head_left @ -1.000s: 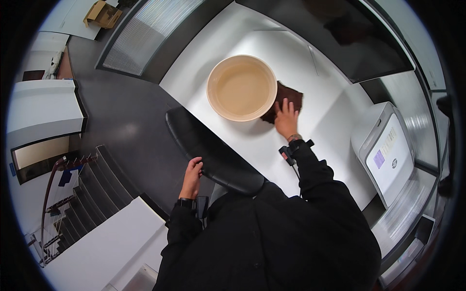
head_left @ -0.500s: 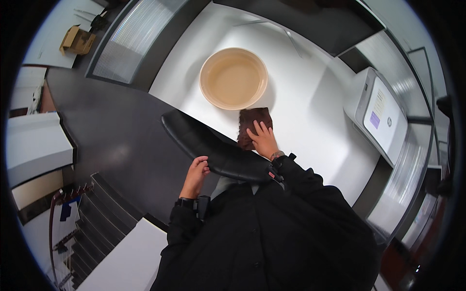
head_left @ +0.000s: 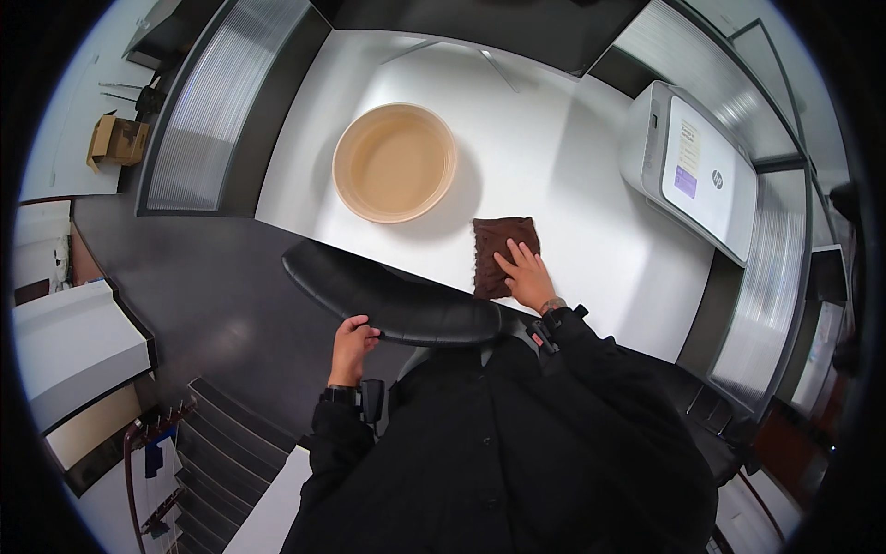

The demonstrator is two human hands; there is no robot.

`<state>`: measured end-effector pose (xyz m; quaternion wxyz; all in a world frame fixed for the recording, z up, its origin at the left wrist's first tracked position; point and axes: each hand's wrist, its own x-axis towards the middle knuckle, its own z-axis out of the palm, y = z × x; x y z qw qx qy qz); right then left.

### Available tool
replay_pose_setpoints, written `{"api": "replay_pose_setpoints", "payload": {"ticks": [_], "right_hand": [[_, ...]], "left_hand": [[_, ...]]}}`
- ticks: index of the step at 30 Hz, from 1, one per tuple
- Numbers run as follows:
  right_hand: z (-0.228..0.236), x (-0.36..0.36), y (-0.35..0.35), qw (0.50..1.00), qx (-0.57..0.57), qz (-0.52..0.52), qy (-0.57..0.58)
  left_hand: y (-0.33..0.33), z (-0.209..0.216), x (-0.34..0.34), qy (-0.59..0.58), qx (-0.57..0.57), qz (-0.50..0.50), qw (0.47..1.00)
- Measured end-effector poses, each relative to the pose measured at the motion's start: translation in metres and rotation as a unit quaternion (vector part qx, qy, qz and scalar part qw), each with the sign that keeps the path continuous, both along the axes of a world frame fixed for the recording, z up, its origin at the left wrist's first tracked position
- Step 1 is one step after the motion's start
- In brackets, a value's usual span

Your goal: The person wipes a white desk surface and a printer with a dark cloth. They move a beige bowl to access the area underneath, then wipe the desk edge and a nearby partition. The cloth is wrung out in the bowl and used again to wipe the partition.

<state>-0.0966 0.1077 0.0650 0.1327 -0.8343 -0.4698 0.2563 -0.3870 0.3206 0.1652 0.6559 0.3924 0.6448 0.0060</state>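
Observation:
My right hand (head_left: 526, 275) lies on a folded dark brown cloth (head_left: 489, 249) near the front edge of the white table. Its fingers are spread and press flat on the cloth. To the left and farther back stands a round beige basin (head_left: 392, 166), which looks to hold clear liquid. My left hand (head_left: 353, 346) is at the near edge of a black padded chair (head_left: 406, 309), off the table. Its fingers are curled in, and nothing shows between them. Whether it touches the chair is hard to tell.
A white-and-grey printer (head_left: 706, 175) stands at the table's right side. Dark panels with ribbed translucent sections (head_left: 226, 106) border the table. A cardboard box (head_left: 120, 140) sits far left. At lower left are dark steps (head_left: 235, 434) beside a rail.
My right hand and the brown cloth have moved right, away from the basin. The whole view has turned a little. My left hand keeps its place by the chair's edge.

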Motion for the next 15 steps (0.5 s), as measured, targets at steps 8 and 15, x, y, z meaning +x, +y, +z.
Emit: {"api": "replay_pose_setpoints", "payload": {"ticks": [8,15], "right_hand": [[-0.019,0.085,0.006,0.998,-0.018,-0.052,-0.017],[-0.03,0.165,0.035,0.995,-0.029,-0.082,-0.038]], "left_hand": [[-0.008,-0.007,0.01,0.06,0.045,0.052,0.996],[-0.019,-0.016,0.015,0.073,0.082,0.105,0.988]]}}
